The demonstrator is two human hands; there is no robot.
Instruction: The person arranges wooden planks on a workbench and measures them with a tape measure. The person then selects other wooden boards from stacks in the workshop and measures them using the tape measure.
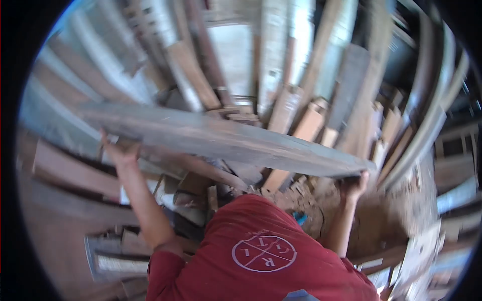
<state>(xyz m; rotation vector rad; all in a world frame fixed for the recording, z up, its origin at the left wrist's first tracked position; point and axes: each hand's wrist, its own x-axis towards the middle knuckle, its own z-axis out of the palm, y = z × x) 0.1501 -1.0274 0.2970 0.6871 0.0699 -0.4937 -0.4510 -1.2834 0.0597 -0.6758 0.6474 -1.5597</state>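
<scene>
A long, weathered grey wooden plank (pixel 221 133) spans the view in front of my red shirt, tilted a little down toward the right. My left hand (pixel 120 150) supports its near edge toward the left end, thumb and fingers apart around the edge; part of the fingers is hidden behind the wood. At the right end, my right hand (pixel 354 185) is closed around the plank's corner. Both arms reach forward, and the plank is held up off the floor. Motion blurs the picture somewhat.
Many boards lean upright ahead, among them a tan board (pixel 193 72) and a dark board (pixel 346 90). Wood offcuts (pixel 301 195) and a small blue object (pixel 299 217) lie on the floor. A brown board (pixel 75 170) is at the left.
</scene>
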